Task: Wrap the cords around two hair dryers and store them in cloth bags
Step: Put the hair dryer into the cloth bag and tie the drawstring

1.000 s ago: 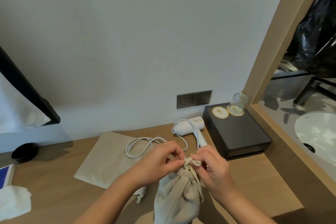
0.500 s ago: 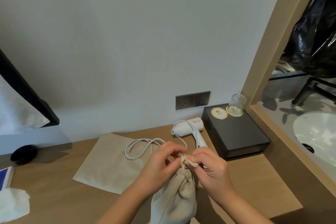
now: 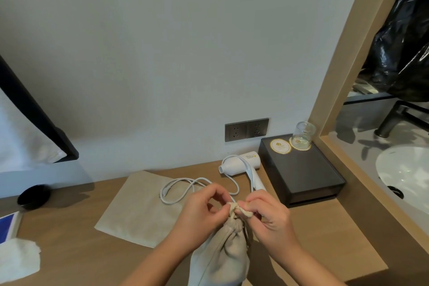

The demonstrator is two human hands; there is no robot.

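Observation:
A filled beige cloth bag (image 3: 220,255) stands at the near edge of the wooden counter, its neck gathered tight. My left hand (image 3: 199,213) and my right hand (image 3: 267,216) pinch the drawstring at the neck from either side. What the bag holds is hidden. Behind my hands a white hair dryer (image 3: 243,163) lies on the counter near the wall, its white cord (image 3: 181,189) loose and looped over a flat empty beige cloth bag (image 3: 141,209).
A black box (image 3: 301,176) with two round coasters and an upturned glass (image 3: 301,134) sits right of the dryer. A wall socket (image 3: 246,129) is above. A white sink (image 3: 406,176) lies far right. A black round object (image 3: 34,196) and white tissue (image 3: 18,260) lie left.
My hands shifted slightly on the drawstring at the bag's neck, pulling it tighter; the bag's top looks more bunched. The dryer and flat bag have not moved.

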